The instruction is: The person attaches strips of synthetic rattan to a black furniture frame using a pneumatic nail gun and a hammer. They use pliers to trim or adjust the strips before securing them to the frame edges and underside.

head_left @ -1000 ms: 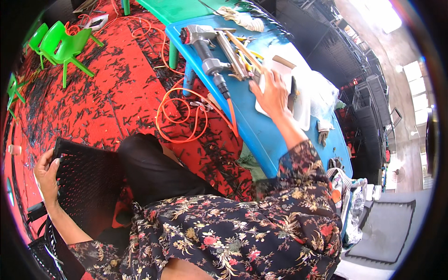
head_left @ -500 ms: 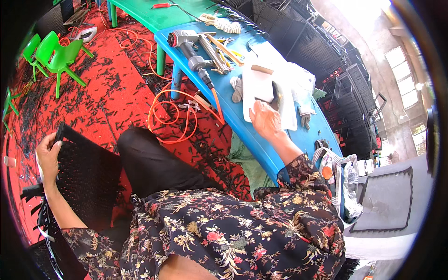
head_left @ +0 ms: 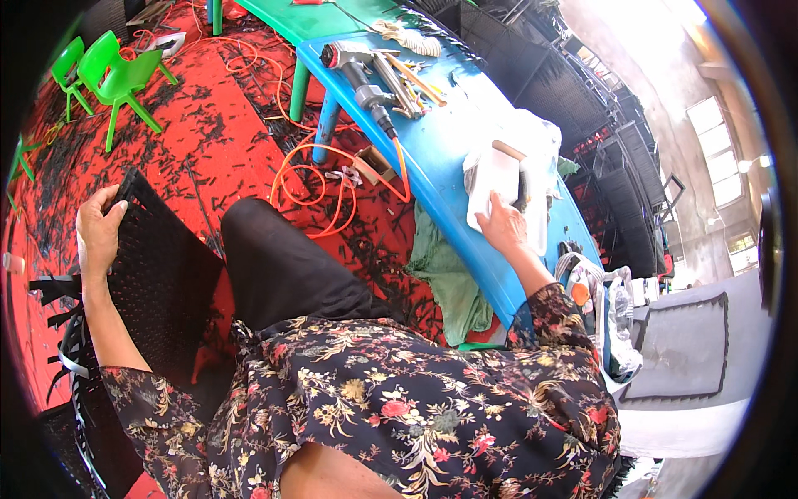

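A black woven panel (head_left: 162,283) stands upright beside my left knee. My left hand (head_left: 100,229) is closed round its upper edge, with the thumb on the near side. Over on the blue table, a white tray (head_left: 477,190) holds a brown piece (head_left: 509,150) at its far end and a dark, long object (head_left: 524,193) along one side. My right hand (head_left: 504,226) reaches over the tray's near part, thumb and forefinger apart. Nothing shows between them; the other fingers are partly hidden.
An air tool (head_left: 362,83) with an orange hose (head_left: 401,170) lies on the blue table (head_left: 449,224), near metal bars (head_left: 399,87) and a glove (head_left: 407,37). Green chairs (head_left: 120,75) stand on the red floor among black scraps. A green cloth (head_left: 449,270) hangs below the table edge.
The view has shifted a little. My right hand has drawn slightly back from the tray's middle toward its near side. My left hand still grips the panel, which now leans differently.
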